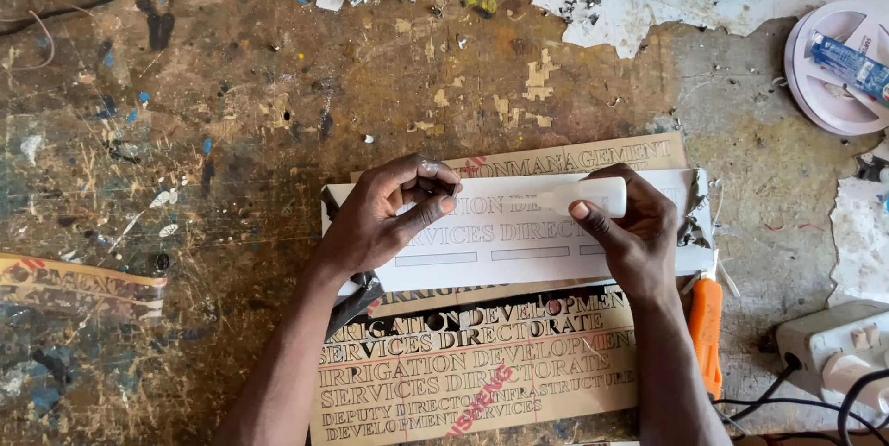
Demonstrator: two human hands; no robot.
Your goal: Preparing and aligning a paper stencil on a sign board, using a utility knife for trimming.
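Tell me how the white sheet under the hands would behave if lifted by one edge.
The white sheet looks thin and lies flat on the cut brown board, so it would probably flop and feel light. Its torn, curled right end suggests it tears easily. The right hand presses a white block across it, so it likely slides unless pinned.

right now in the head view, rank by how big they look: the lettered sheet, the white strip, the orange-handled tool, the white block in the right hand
1. lettered sheet
2. white strip
3. orange-handled tool, partly hidden, so unsure against the block
4. white block, held in the right hand
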